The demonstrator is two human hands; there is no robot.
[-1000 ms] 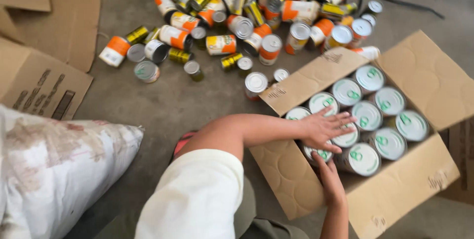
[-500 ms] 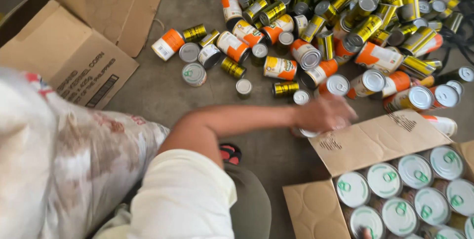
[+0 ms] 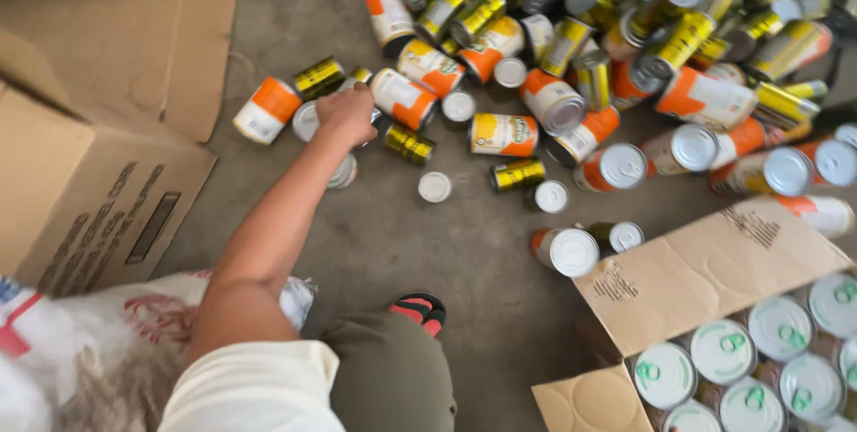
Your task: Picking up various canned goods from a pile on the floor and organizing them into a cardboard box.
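Reaching across the concrete floor (image 3: 402,245), left hand (image 3: 346,112) had fingers curled shut around a silver-topped can (image 3: 308,121). Can lay beside an orange-and-white can (image 3: 266,111), its long axis hidden, shiny end facing left.

- A heap of tins (image 3: 625,48) lies on the concrete floor at top, cylinders with orange-and-white or yellow-and-black labels and silver ends.
- One orange-and-white tin (image 3: 267,110) lies at the heap's left edge, just beside the left hand (image 3: 346,113).
- An open brown carton (image 3: 705,280) sits at lower right (flaps spread), holding upright tins with silver lids (image 3: 721,351) marked in green.
- A closed brown carton (image 3: 98,200) with dark printing stands at left.
- A white sack (image 3: 80,352) with red print lies at lower left.
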